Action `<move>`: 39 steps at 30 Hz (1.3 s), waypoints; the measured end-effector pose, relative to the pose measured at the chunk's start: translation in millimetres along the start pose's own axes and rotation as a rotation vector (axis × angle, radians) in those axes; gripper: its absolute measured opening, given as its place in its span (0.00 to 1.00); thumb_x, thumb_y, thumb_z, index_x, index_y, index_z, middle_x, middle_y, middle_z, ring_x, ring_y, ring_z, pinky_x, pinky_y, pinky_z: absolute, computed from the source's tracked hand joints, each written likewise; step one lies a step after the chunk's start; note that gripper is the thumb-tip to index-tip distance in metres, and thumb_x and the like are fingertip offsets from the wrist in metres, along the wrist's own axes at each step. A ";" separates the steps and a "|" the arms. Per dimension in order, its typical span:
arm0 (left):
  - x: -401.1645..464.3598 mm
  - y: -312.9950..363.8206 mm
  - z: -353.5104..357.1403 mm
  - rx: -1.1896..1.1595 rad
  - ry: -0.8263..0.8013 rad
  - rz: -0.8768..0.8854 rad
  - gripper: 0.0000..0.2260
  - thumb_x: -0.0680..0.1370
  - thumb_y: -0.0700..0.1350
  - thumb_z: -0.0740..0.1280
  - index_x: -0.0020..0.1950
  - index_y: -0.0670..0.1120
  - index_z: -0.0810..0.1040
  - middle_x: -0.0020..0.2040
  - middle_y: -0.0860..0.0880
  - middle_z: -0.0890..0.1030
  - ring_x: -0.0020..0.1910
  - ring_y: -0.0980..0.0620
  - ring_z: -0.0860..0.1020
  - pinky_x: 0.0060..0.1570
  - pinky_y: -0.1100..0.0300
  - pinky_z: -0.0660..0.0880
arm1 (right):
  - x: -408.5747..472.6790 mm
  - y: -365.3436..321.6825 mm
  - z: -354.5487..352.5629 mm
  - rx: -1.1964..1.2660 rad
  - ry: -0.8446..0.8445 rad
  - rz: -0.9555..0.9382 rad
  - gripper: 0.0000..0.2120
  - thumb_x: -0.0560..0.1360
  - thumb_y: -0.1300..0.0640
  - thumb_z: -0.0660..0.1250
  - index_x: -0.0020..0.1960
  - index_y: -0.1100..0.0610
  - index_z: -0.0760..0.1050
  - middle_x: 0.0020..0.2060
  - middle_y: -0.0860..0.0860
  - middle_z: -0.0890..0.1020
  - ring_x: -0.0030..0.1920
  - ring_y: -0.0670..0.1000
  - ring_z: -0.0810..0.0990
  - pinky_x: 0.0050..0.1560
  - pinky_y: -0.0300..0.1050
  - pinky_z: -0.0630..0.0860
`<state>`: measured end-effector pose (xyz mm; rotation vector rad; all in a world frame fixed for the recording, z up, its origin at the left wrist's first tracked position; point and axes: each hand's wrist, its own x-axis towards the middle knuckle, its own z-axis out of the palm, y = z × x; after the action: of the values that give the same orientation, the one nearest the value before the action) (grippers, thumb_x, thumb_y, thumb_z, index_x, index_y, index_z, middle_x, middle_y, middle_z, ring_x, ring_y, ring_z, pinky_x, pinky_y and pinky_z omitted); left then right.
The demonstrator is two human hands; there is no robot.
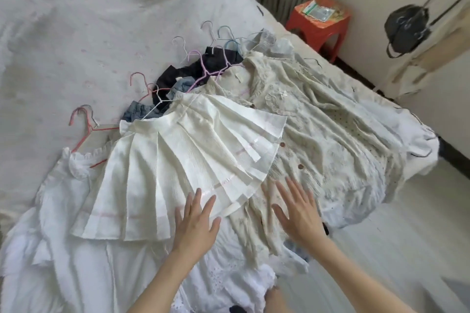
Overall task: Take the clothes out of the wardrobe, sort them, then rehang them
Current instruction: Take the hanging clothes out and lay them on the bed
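A pile of clothes on hangers lies spread across the bed. On top is a cream pleated skirt on a white hanger. A beige lace shirt with brown buttons lies to its right. At the left sits a white ruffled dress on a pink hanger. Dark garments and denim peek out behind the skirt. My left hand hovers flat, fingers spread, over the skirt's hem. My right hand is spread over the shirt's lower part. Neither hand holds anything.
The bed has a pale fluffy cover stretching left and back. A red stool with packets on it stands beyond the bed's corner. A black bag hangs at the right by the wall. Several coloured hanger hooks stick out behind the pile.
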<state>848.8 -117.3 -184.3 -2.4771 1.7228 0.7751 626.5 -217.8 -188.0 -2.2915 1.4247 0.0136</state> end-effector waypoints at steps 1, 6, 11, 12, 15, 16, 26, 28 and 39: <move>1.6 12.9 -4.7 -0.005 0.020 0.047 0.25 0.80 0.57 0.50 0.76 0.54 0.51 0.77 0.48 0.43 0.75 0.48 0.40 0.72 0.45 0.43 | -10.0 9.2 -8.2 0.000 0.039 0.037 0.32 0.75 0.37 0.42 0.74 0.50 0.58 0.73 0.53 0.59 0.74 0.53 0.54 0.72 0.58 0.49; 5.2 105.0 -14.2 -0.038 0.104 0.312 0.38 0.68 0.63 0.38 0.75 0.52 0.59 0.77 0.47 0.50 0.76 0.46 0.44 0.72 0.45 0.44 | -68.7 70.9 -53.2 0.022 0.226 0.237 0.31 0.75 0.39 0.46 0.73 0.53 0.63 0.72 0.55 0.64 0.73 0.57 0.60 0.70 0.58 0.54; -5.5 223.0 2.3 0.000 0.048 0.502 0.37 0.68 0.65 0.37 0.75 0.54 0.57 0.77 0.49 0.48 0.76 0.48 0.42 0.72 0.49 0.42 | -151.7 150.2 -87.2 0.058 0.374 0.499 0.30 0.74 0.40 0.48 0.71 0.52 0.65 0.70 0.54 0.68 0.71 0.58 0.64 0.68 0.61 0.60; -7.7 247.5 9.8 0.019 0.047 0.549 0.35 0.70 0.64 0.40 0.74 0.54 0.59 0.77 0.47 0.52 0.76 0.46 0.46 0.71 0.46 0.45 | -171.6 167.9 -93.2 0.054 0.408 0.550 0.29 0.74 0.41 0.49 0.70 0.53 0.66 0.69 0.55 0.69 0.70 0.58 0.66 0.66 0.62 0.62; -17.6 327.1 36.9 0.067 -0.001 0.745 0.27 0.73 0.58 0.52 0.68 0.48 0.72 0.69 0.40 0.69 0.68 0.35 0.66 0.62 0.35 0.64 | -236.0 221.9 -112.4 0.062 0.479 0.706 0.30 0.74 0.41 0.49 0.70 0.54 0.67 0.68 0.56 0.70 0.69 0.59 0.67 0.66 0.63 0.62; -23.3 356.5 45.3 0.069 0.000 0.808 0.26 0.73 0.57 0.53 0.67 0.48 0.73 0.68 0.40 0.71 0.67 0.35 0.68 0.60 0.34 0.65 | -258.4 238.6 -119.4 0.061 0.514 0.762 0.30 0.74 0.40 0.49 0.70 0.54 0.67 0.69 0.56 0.69 0.70 0.59 0.66 0.67 0.62 0.60; -121.4 600.4 104.6 0.080 -0.086 1.408 0.28 0.74 0.60 0.49 0.70 0.49 0.69 0.73 0.42 0.64 0.73 0.40 0.58 0.68 0.42 0.56 | -440.0 318.2 -161.7 0.076 0.834 1.267 0.36 0.70 0.35 0.40 0.75 0.48 0.54 0.75 0.50 0.56 0.75 0.50 0.49 0.73 0.52 0.40; -143.8 635.6 119.5 0.066 -0.114 1.518 0.30 0.74 0.61 0.47 0.71 0.50 0.67 0.74 0.43 0.61 0.75 0.41 0.54 0.69 0.45 0.51 | -469.7 325.5 -164.4 0.076 0.899 1.374 0.37 0.70 0.36 0.40 0.75 0.49 0.56 0.75 0.51 0.58 0.75 0.51 0.51 0.73 0.51 0.40; -277.2 809.7 193.3 0.133 -0.386 2.069 0.34 0.71 0.64 0.40 0.75 0.53 0.58 0.76 0.47 0.55 0.76 0.44 0.47 0.71 0.51 0.45 | -613.0 362.0 -173.0 -0.036 1.011 1.951 0.30 0.75 0.41 0.49 0.70 0.56 0.67 0.68 0.58 0.71 0.69 0.60 0.68 0.65 0.64 0.63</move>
<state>-15.4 -132.4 -34.0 0.3943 3.1762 0.7600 -8.8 105.2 -18.0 0.0873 3.3530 -0.5336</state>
